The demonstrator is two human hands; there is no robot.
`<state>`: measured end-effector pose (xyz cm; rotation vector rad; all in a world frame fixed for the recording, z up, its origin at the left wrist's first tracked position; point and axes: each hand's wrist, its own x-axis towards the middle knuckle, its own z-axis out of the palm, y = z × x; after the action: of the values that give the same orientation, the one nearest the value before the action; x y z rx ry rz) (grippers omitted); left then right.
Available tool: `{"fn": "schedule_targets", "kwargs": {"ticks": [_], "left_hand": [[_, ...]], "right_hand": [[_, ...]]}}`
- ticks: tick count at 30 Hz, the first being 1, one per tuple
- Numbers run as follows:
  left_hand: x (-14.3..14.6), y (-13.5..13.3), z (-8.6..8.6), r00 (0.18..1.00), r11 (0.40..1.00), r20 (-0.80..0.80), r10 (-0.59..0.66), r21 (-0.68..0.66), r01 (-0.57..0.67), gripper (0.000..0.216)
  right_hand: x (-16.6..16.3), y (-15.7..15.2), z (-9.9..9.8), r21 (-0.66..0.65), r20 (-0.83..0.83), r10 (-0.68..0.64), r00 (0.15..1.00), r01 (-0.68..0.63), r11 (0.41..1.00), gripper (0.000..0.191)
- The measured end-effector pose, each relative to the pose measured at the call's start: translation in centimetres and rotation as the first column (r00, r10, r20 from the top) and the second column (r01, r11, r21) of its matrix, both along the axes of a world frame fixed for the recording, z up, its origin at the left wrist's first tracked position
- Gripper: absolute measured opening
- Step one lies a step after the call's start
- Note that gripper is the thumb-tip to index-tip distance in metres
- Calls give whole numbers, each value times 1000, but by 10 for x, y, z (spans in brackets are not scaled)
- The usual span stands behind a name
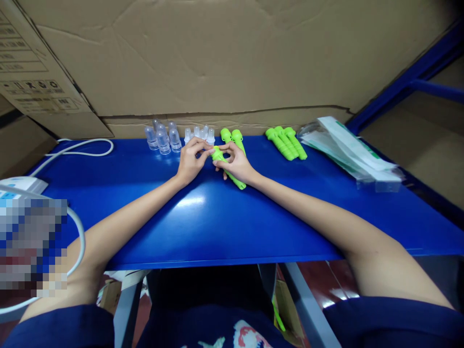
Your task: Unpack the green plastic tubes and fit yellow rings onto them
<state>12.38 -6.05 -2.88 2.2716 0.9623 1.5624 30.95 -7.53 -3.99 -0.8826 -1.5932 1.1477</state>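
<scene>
My right hand [237, 164] grips a bright green plastic tube [235, 181] that slants across the blue table [217, 222], its lower end showing below the palm. My left hand [190, 159] pinches the tube's upper end [217, 153] between thumb and fingers. Just behind my hands lie two more green tubes [232, 137]. Left of them stands a cluster of clear plastic caps [163, 137], with several smaller clear caps [199, 134] beside my left fingertips.
Three green tubes [286, 142] lie together at the back right. A stack of clear sealed pouches [351, 150] sits at the right edge. A white cable [79, 147] loops at the left. Cardboard boxes [217, 58] wall off the back.
</scene>
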Motion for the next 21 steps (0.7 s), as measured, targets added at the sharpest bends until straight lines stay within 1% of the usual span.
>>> {"fn": "schedule_targets", "kwargs": {"ticks": [4,9,16,21], "left_hand": [[1,0,0,1000,1000,-4,10,19,-10,14],[1,-1,0,999,1000,-36,30,-3,-30,16],[1,2,-3,999,997,-35,26,74,-23,12],[1,2,-4,999,995,-39,31,92,-28,11]], "right_hand": [[-1,-1,0,-9,-10,-25,1000,25,1000,66],[0,1,-2,-9,2,-38,999,38,999,65],[0,1,-3,3,-3,-53,999,53,999,64],[-2,-1,-1,-15,-14,-72,997,71,997,67]]}}
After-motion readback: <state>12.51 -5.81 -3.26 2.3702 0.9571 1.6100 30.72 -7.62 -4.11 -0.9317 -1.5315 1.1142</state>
